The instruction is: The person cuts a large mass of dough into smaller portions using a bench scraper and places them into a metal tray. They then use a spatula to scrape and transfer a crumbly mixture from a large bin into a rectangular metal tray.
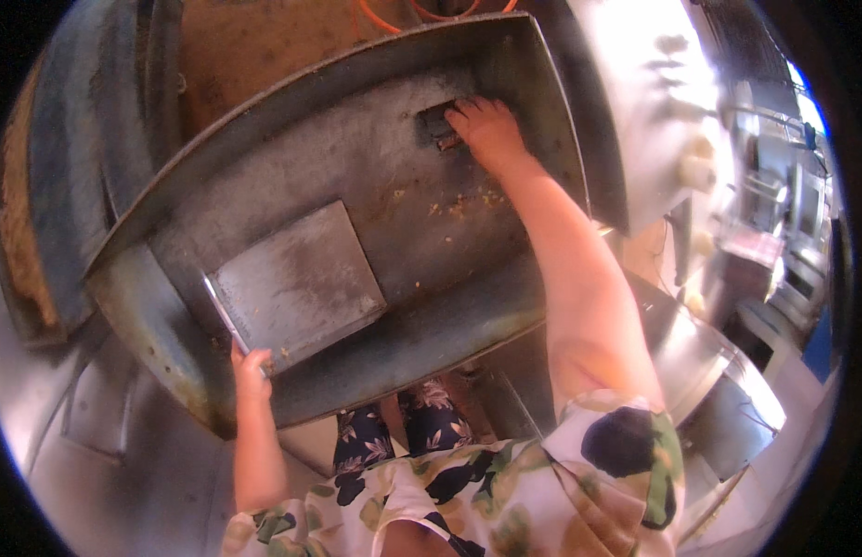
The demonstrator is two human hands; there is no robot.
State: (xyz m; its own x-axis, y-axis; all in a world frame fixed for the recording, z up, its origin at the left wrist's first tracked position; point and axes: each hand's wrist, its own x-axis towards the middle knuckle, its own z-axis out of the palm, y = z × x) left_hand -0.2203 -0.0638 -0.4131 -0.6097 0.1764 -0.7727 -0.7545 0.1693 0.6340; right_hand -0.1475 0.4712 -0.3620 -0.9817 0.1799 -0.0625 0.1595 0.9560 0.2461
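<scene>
I see the left hand (251, 365) closed on the bright edge of a flat metal plate (305, 278), toward the near left corner of the metal trough (431, 330). The right hand (491, 137) covers part of a dark object (434, 123) toward the far right corner; its fingertips are hidden, so I cannot tell their grip. Glare blurs the background equipment (770, 190), any lettering included

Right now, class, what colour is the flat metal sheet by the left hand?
The metal sheet is grey with darker patches, shown best in the head view.
</scene>
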